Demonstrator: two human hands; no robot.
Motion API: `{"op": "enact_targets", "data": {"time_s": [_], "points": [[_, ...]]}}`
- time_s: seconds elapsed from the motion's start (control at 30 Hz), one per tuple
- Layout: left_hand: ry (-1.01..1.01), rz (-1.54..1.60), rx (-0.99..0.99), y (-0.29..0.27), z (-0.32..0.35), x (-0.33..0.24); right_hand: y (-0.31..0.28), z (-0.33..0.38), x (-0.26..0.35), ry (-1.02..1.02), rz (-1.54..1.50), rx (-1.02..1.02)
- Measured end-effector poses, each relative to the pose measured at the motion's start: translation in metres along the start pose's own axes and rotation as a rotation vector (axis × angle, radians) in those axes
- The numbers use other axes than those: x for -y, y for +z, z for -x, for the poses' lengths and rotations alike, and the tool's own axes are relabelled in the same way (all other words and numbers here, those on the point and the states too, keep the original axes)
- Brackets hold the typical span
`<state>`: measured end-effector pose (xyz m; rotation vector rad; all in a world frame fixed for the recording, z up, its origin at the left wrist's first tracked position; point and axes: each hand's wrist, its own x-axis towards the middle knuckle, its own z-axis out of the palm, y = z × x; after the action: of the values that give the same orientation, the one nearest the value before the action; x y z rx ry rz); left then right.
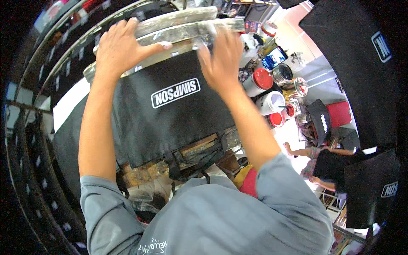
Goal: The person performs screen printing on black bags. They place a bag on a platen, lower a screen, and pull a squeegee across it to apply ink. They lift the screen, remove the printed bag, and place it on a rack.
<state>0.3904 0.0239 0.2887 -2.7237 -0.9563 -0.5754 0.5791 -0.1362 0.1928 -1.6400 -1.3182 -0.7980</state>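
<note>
Left hand [121, 44]: the fingers [111, 34] are spread and laid flat over the upper edge of a long frame [178, 32] with grimy, clear-wrapped bars; the thumb points right along the lower bar. Right hand [222, 59]: blurred; the fingers reach up onto the same frame near its right end. Whether they grip it or only press on it cannot be determined.

A black fabric bag [170, 110] lies spread on the surface directly below the frame, between the forearms. It carries a white rounded rectangular label with lettering, tilted up to the right.

To the right stand white jars with red lids [261, 80]. Further right, another person [327, 165] in a black top sits beside more black bags [374, 187] with similar white labels.
</note>
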Motion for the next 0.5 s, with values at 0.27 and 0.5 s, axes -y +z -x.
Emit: {"op": "enact_targets", "data": {"time_s": [0.27,0.5], "points": [[0.044,0.006,-0.049,0.009,-0.011,-0.001,-0.057,0.264,-0.13,0.793,0.778,0.775],[0.072,0.013,-0.083,0.007,-0.007,0.003,-0.061,0.247,-0.136,0.696,0.587,0.757]]}}
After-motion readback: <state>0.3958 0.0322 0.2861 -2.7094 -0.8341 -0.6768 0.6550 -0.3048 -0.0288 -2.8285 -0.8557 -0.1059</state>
